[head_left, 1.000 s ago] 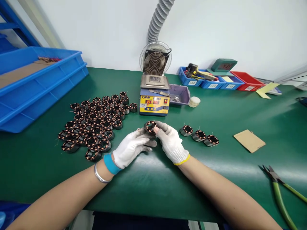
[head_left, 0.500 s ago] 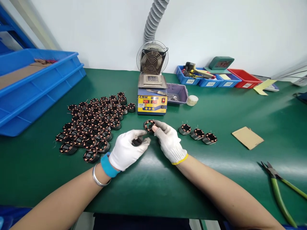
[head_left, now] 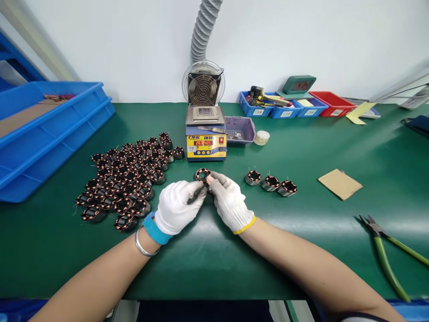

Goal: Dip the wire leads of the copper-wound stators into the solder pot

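A black motor stator [head_left: 203, 173] with copper windings is held up just in front of the solder pot. My right hand [head_left: 230, 197], in a white glove with a yellow cuff, grips it from the right, thumb over its face. From the left, the gloved fingertips of my left hand [head_left: 179, 206] pinch together at the stator's near edge; what lies between them is hidden. Left of my hands stand several more stators [head_left: 124, 176], packed closely. To the right, three stators [head_left: 270, 183] sit in a slanting row, thin wire ends sticking up from them.
Behind my hands stands a yellow and blue solder pot [head_left: 206, 145], a fan [head_left: 203, 89] at its back. Beside it are a purple tray [head_left: 250, 129] and a round white container [head_left: 262, 137]. A cardboard piece [head_left: 340, 184] and green-handled cutters [head_left: 384, 255] lie right; blue crates [head_left: 50, 129] stand left.
My left fingers have moved in and closed at the stator's near edge. My right hand keeps its hold on the stator. The whole view has shifted slightly.
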A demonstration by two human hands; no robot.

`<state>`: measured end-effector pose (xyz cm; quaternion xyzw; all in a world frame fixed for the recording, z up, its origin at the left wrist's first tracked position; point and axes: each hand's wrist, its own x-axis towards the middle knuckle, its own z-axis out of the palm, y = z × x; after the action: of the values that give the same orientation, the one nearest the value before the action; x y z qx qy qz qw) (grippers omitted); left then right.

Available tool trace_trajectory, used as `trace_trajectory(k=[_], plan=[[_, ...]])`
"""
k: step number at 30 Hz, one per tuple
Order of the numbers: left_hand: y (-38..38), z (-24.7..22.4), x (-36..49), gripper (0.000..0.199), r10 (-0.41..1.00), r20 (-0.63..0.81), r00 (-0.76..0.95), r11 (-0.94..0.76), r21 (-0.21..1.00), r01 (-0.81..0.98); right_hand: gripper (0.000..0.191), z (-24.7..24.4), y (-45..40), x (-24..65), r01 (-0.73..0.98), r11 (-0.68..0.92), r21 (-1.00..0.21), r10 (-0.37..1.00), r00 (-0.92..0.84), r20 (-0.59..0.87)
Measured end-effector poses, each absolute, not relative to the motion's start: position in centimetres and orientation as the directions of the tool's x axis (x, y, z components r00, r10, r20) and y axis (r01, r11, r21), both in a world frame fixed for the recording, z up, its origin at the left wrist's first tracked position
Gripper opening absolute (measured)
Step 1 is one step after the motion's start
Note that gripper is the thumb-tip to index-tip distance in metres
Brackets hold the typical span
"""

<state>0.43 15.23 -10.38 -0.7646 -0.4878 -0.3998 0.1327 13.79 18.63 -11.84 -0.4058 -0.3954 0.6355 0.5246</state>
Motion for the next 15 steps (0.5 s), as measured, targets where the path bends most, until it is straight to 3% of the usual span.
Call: trace_trajectory(k=[5,8,12,15], plan=[[15.8,-11.0,0.4,0.020,0.647,0.672,0.360,-0.552,0.087,0.829,0.046,-11.9,18.6,13.5,-0.350,-0.157,-0.924,0.987,-0.098,-0.131],[15.3,-11.5,1.0,0.018,0.716,0.558,0.419,-0.619,0.231,0.751,0.047,-11.7,18.5,13.7,-0.324,-0.159,-0.932,0.986,-0.094,-0.136],[14.6,-11.8,1.2,0.010,0.761,0.644,0.082,-0.493,0.491,0.718,0.046,-12.1,18.8,13.9,-0.374,-0.152,-0.915,0.988,-0.060,-0.140],[14.8,-11.8,0.9,0.019,0.731,0.680,-0.064,-0.452,0.552,0.701,0.045,-12.5,19.0,13.8,-0.372,-0.144,-0.917,0.990,-0.058,-0.132]])
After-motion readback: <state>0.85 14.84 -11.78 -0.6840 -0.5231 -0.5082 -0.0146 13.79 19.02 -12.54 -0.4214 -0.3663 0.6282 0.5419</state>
